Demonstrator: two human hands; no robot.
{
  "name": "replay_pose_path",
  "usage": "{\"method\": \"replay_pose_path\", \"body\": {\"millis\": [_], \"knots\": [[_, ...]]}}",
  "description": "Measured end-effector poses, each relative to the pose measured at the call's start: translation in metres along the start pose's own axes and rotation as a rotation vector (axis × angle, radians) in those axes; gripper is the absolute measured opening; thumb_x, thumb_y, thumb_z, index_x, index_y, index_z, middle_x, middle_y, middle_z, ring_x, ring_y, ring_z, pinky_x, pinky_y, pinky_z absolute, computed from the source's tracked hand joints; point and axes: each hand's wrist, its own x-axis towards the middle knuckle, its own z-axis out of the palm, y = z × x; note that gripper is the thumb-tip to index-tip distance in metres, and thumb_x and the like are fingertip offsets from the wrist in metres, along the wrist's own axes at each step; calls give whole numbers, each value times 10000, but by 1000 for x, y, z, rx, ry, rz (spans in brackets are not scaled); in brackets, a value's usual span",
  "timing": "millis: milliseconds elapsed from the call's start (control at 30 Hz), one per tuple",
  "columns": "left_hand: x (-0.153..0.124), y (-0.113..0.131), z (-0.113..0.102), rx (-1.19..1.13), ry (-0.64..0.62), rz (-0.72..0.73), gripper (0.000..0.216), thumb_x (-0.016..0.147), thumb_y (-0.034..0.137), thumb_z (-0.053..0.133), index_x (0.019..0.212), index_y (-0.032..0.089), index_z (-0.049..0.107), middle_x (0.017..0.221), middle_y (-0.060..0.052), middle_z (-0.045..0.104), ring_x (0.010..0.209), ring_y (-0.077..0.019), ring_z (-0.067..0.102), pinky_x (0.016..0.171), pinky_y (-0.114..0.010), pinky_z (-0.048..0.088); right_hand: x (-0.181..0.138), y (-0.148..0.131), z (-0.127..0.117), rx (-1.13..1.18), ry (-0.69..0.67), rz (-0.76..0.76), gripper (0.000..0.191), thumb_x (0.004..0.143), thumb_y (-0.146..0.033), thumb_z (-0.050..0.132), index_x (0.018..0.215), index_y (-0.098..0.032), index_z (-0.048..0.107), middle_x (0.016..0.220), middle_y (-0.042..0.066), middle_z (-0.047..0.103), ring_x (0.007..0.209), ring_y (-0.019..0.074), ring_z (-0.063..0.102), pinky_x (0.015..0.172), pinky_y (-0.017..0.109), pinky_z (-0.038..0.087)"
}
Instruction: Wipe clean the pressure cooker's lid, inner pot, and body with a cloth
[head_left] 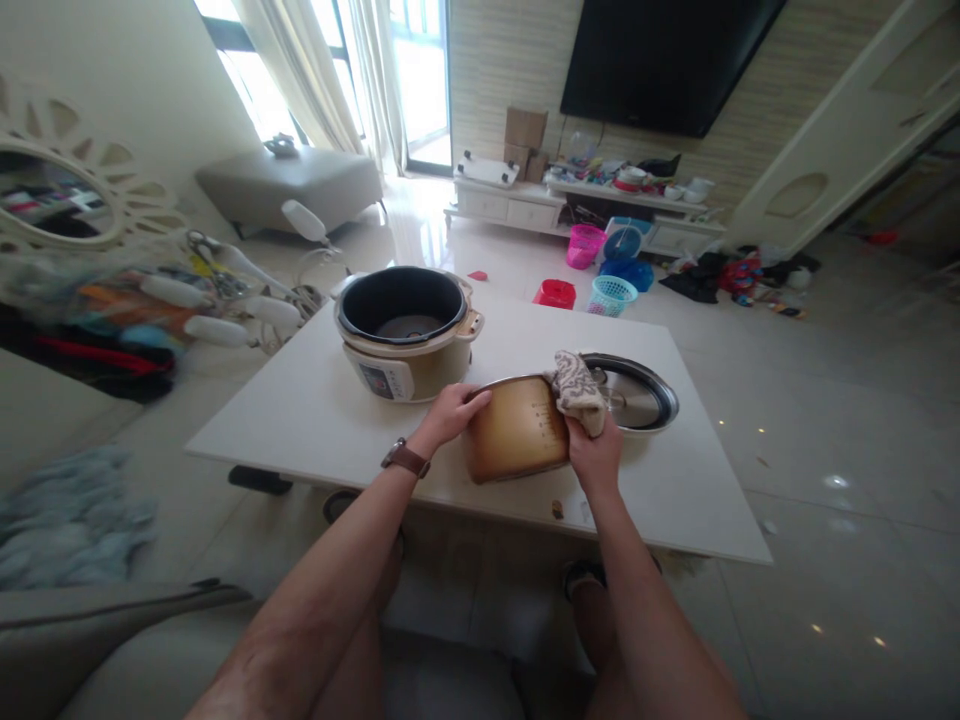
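A golden-brown inner pot [514, 432] of a rice cooker is tilted over the front of the white table, its opening turned away from me. My left hand [452, 412] grips its left rim, thumb on the outside wall. At its right side my right hand [592, 445] is closed around a patterned cloth [580, 390] that lies over the rim. The rice cooker body [409, 335] stands uncovered at the back left, its dark inside showing. Right of the pot, a round lid [637, 395] lies with its metal underside up.
The white table [675, 500] has a small brown scrap [556, 509] near its front edge. A lamp with several white shades [274, 310] stands close to the left edge. Baskets [611, 295] sit on the floor beyond, before a low TV cabinet [510, 207].
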Motion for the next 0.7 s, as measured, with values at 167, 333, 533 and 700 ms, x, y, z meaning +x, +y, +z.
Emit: {"method": "replay_pose_path", "body": {"millis": [167,333,533,700], "knots": [[5,23,3,43,68,9,504,914,588,564,625,205,408,615,33,379,627,-123,350,620,-306,211,-1,-6,1,-24,-18,-48,410,864,-384,754,1229,-197,770,1272,143,794,1177,344,738,1073,515,547],[11,30,13,67,117,-90,614,894,660,526,531,220,299,571,28,239,577,-112,254,602,-331,147,-6,-15,0,-52,-34,-168,479,906,-390,711,1360,-238,721,1368,118,763,1273,335,711,1119,493,529],[14,26,17,83,123,-85,562,855,599,528,494,214,333,567,23,249,586,-111,271,603,-319,166,-18,-34,-8,-267,-352,-472,570,856,-380,671,1423,-329,705,1534,48,666,1510,362,534,1215,510,399],[13,22,18,56,133,-81,579,845,610,534,491,217,299,576,26,218,582,-102,240,590,-313,162,-16,-38,-10,-250,-362,-435,571,871,-402,647,1435,-318,694,1536,50,664,1507,357,539,1203,501,415]]}}
